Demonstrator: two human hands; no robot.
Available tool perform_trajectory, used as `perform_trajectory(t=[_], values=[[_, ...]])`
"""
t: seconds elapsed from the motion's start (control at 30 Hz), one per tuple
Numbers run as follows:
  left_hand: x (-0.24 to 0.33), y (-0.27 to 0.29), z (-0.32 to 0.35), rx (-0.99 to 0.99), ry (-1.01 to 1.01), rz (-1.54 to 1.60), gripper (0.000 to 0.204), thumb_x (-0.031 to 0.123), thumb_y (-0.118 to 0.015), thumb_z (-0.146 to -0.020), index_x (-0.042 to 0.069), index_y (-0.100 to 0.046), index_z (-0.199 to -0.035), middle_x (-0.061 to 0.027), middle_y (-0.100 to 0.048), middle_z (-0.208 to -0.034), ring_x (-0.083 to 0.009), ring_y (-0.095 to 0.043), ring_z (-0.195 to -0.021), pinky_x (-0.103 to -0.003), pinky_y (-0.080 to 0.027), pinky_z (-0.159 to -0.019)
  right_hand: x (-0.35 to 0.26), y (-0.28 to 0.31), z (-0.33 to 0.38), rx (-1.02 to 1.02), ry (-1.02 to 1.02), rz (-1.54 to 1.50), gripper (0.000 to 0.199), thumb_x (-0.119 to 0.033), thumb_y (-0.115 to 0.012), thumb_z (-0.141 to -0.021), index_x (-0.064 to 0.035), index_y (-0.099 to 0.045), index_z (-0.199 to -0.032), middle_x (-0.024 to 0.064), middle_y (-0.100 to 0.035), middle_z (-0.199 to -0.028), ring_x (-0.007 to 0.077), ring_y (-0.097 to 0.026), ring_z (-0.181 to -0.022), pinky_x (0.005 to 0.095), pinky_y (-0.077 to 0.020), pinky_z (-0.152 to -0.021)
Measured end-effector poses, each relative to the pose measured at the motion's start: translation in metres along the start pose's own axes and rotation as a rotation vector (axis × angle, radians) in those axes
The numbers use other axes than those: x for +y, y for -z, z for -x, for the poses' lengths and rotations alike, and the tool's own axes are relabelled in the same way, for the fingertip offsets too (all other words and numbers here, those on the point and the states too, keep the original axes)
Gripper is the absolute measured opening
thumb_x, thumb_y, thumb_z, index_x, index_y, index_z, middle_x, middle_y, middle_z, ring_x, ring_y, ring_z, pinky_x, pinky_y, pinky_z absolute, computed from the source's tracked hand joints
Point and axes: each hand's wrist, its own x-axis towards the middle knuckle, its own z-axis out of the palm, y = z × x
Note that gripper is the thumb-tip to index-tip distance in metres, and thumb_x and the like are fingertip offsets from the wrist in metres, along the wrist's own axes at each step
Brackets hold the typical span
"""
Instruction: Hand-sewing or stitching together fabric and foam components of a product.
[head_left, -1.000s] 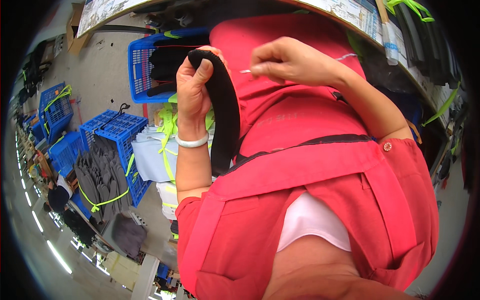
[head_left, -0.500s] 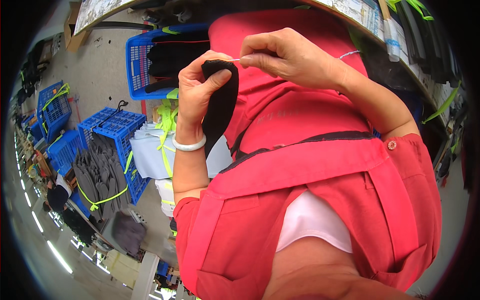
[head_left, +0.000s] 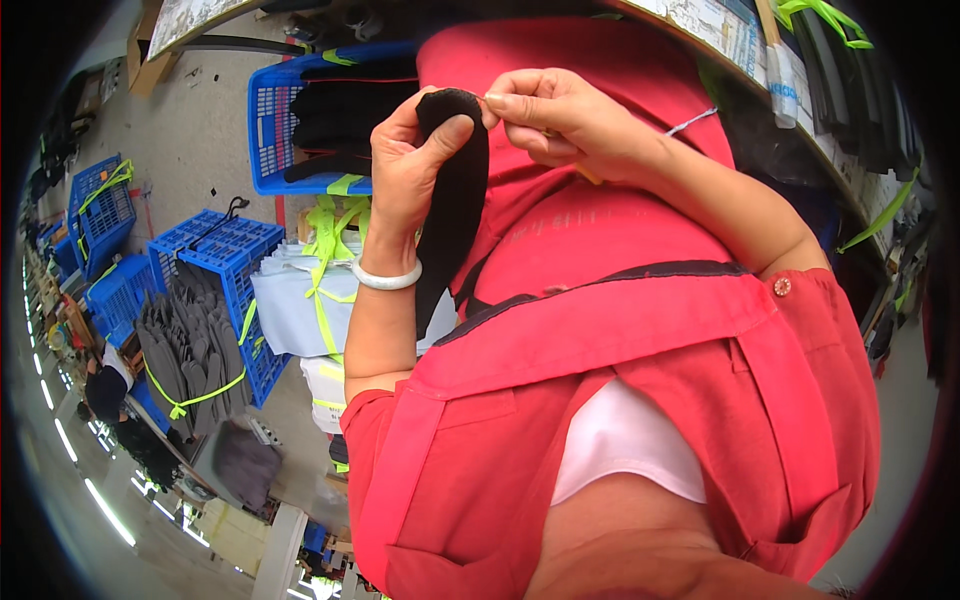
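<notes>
My left hand (head_left: 402, 175) grips a long black fabric strip (head_left: 455, 185) with a rounded upper end, thumb pressed on its face. The strip hangs down past my wrist, which wears a pale bangle (head_left: 388, 278). My right hand (head_left: 565, 120) is closed at the strip's upper right edge, thumb and forefinger pinched on a thin reddish thread (head_left: 483, 98) there. A small yellow piece (head_left: 590, 177) shows under my right palm; what it belongs to is hidden. Beneath both hands lies my red apron (head_left: 600, 235).
At the upper left, a blue crate (head_left: 265, 130) holds more black strips (head_left: 350, 115). Left of me are a tied white stack (head_left: 300, 300), a blue crate (head_left: 225, 240) and bundled grey pieces (head_left: 190, 345). A worktable edge (head_left: 720, 60) crosses the upper right. Another person (head_left: 120, 400) is far left.
Both hands have risen slightly, the left also shifting a little right with the strip. My right fingers have curled further, and the yellow piece now shows beneath them.
</notes>
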Motion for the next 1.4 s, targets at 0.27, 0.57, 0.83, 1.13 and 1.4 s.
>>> perform_trajectory(t=[0.27, 0.57, 0.83, 1.13, 1.4], values=[[0.01, 0.006, 0.007, 0.022, 0.018, -0.063, 0.016, 0.008, -0.07, -0.085, -0.002, -0.067, -0.098, -0.0024, -0.066, -0.089, -0.0081, -0.06, -0.082, -0.021, -0.048, -0.076, -0.034, 0.003, 0.011, 0.13, 0.129, 0.969, 0.019, -0.018, -0.058, -0.094, 0.0001, -0.061, -0.089, -0.0024, -0.049, -0.064, 0.0046, -0.045, -0.058, 0.0227, -0.0387, -0.053], [0.005, 0.005, 0.01, -0.056, -0.017, -0.293, 0.016, 0.002, -0.071, -0.08, -0.002, -0.068, -0.096, -0.0042, -0.066, -0.085, -0.0097, -0.059, -0.079, -0.022, -0.047, -0.072, -0.035, -0.011, 0.005, 0.029, 0.312, 1.245, 0.018, -0.016, -0.059, -0.092, 0.0015, -0.058, -0.089, 0.0112, -0.044, -0.06, 0.0179, -0.042, -0.053, 0.0317, -0.0374, -0.052], [0.002, 0.0, 0.011, -0.086, 0.006, -0.346, 0.014, 0.001, -0.072, -0.079, -0.002, -0.068, -0.092, -0.0028, -0.064, -0.081, -0.0086, -0.058, -0.074, -0.021, -0.045, -0.067, -0.033, -0.01, 0.009, 0.034, 0.236, 1.366, 0.017, -0.015, -0.059, -0.09, 0.0011, -0.056, -0.087, 0.0197, -0.048, -0.065, 0.034, -0.042, -0.056, 0.0375, -0.0394, -0.056], [-0.001, -0.003, 0.004, -0.024, 0.069, -0.146, 0.01, 0.001, -0.07, -0.081, -0.002, -0.068, -0.091, -0.0014, -0.066, -0.082, -0.007, -0.058, -0.077, -0.021, -0.048, -0.07, -0.007, 0.001, 0.006, 0.125, 0.023, 0.393, 0.023, -0.026, -0.056, -0.095, -0.0039, -0.059, -0.087, -0.0013, -0.047, -0.057, 0.0074, -0.04, -0.048, 0.0243, -0.0296, -0.045], [-0.015, 0.002, 0.006, -0.018, 0.054, -0.172, 0.013, 0.002, -0.07, -0.082, -0.002, -0.068, -0.094, -0.0013, -0.067, -0.086, -0.0063, -0.059, -0.079, -0.02, -0.049, -0.073, -0.024, 0.013, 0.003, 0.139, 0.064, 0.852, 0.024, -0.028, -0.054, -0.097, -0.0066, -0.061, -0.089, -0.0056, -0.048, -0.061, 0.0011, -0.043, -0.055, 0.0182, -0.033, -0.048]])
